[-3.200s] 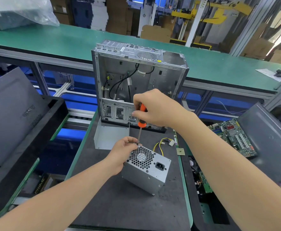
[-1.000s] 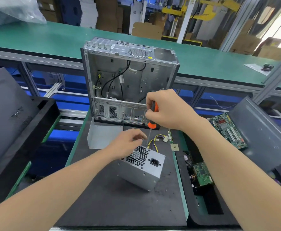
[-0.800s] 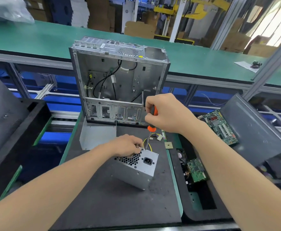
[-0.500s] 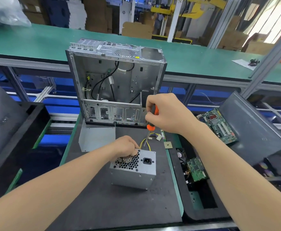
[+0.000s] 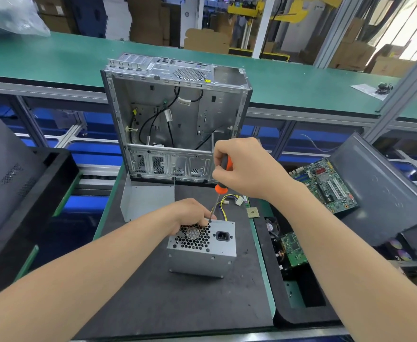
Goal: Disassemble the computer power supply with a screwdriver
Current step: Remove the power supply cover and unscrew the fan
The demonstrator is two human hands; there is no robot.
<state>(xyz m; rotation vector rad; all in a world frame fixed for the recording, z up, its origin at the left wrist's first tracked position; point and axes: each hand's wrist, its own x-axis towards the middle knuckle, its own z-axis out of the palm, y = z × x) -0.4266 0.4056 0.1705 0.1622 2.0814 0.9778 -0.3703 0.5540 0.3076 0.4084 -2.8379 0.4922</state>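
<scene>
A silver power supply (image 5: pixel 212 257) stands on the dark mat (image 5: pixel 168 297), its honeycomb fan grille and black socket facing me. My left hand (image 5: pixel 190 213) grips its top left edge, fingers curled over the grille. My right hand (image 5: pixel 244 169) holds an orange and black screwdriver (image 5: pixel 221 183) upright. The screwdriver's tip touches the top edge of the casing beside the left fingers. Yellow and black cables (image 5: pixel 227 202) trail out behind the unit.
An empty open computer case (image 5: pixel 175 119) stands upright behind the power supply, with a loose metal panel (image 5: pixel 145 201) at its foot. A small chip (image 5: pixel 253 213) lies on the mat's edge. Circuit boards (image 5: pixel 326 186) and a grey panel (image 5: pixel 387 188) fill the right bin.
The power supply has been turned so that its grille face points squarely at me. The screwdriver tip has come down onto its top edge. The camera has shifted a little.
</scene>
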